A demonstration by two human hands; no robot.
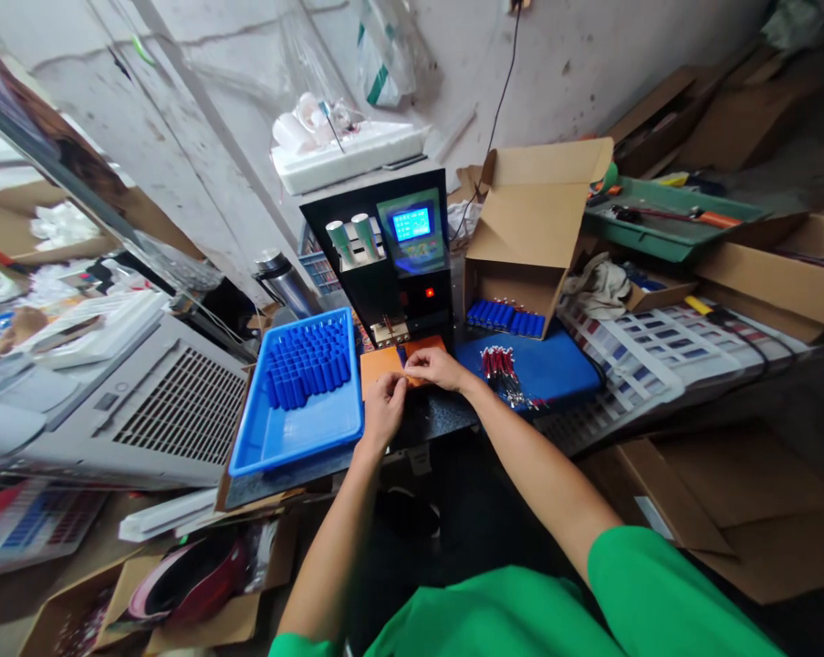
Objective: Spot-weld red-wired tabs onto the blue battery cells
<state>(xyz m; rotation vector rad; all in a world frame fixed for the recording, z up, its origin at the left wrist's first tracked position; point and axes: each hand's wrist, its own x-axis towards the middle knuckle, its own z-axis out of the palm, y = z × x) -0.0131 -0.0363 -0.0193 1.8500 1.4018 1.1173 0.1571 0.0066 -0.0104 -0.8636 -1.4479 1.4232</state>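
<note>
Head view shows us two bare hands working at a small black machine (384,290), which stands at 12 o'clock from them. The left hand (384,406) is curled at 7 o'clock, its thumb bent in near the fingers, and the right hand (437,365) reaches in from 3 o'clock with its fingertips drawn close to its thumb. We cannot tell if either hand is clamped on something, as the tips hide what may lie between them. The blue tube (402,354) is just past the fingertips, by the orange block (382,362), right under the front of the machine. We think it sits there so the two thin metal pins (388,327) can get to its end. At 9 o'clock is a blue tray (302,433) with more blue tubes (308,370) standing in rows, maybe so they are quick to grab. At 3 o'clock, red and black wires (498,370) lie in a bunch on a blue pad (555,360), likely to keep them near the right hand. At 2 o'clock, an open cardboard box (535,214) has blue tubes with wires (500,315) lying side by side, maybe to keep them neat. The machine's blue screen (412,224) has writing too small for us to read, and we cannot read any brand.
</note>
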